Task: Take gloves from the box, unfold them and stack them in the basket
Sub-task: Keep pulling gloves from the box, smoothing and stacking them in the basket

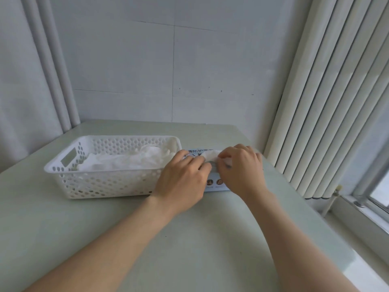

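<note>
A white perforated basket [63, 165] stands on the pale green table, left of centre, with several white gloves [130, 161] lying inside. Right beside it lies a flat light-blue glove box [212, 182], mostly covered by both hands. A folded white glove [210, 155] sticks up from the box top. My left hand [183, 180] rests over the box's left part, its fingers curled at the glove's left end. My right hand [242, 167] pinches the glove's right end with curled fingers. The box opening is hidden under the hands.
The table [189, 239] reaches a white wall at the back. Vertical blinds [326, 102] hang at the right, with a window sill [362, 213] below them. A curtain [31, 81] hangs at the left behind the basket.
</note>
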Tool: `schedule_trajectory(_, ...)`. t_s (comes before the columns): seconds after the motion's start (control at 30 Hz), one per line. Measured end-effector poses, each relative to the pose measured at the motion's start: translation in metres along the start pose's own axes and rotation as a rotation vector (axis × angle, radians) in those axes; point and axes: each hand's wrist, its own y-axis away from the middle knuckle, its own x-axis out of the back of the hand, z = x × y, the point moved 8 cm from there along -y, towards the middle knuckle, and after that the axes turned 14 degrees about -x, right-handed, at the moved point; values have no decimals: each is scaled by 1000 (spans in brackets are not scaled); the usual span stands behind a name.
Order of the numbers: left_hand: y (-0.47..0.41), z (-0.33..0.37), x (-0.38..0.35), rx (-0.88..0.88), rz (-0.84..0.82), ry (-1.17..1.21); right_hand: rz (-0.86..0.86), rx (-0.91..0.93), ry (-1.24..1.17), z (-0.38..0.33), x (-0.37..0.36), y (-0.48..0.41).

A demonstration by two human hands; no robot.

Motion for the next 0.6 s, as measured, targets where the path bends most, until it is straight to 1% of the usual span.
schedule_trajectory(0.17,-4,-8,8,105,41,38,68,54,-54,-3,-1,-3)
schedule_trajectory(0.37,-23,-30,6,312,-64,64,269,148,-122,-10,6,2)
schedule_trajectory(0.47,-35,-37,4,445,-133,37,334,176,-161,-14,7,6)
schedule_trajectory(0.53,-45,-35,5,490,-142,54,322,161,-218,-12,8,6)
schedule_trajectory(0.6,-47,-30,2,517,-113,95,228,97,-337,-5,6,1)
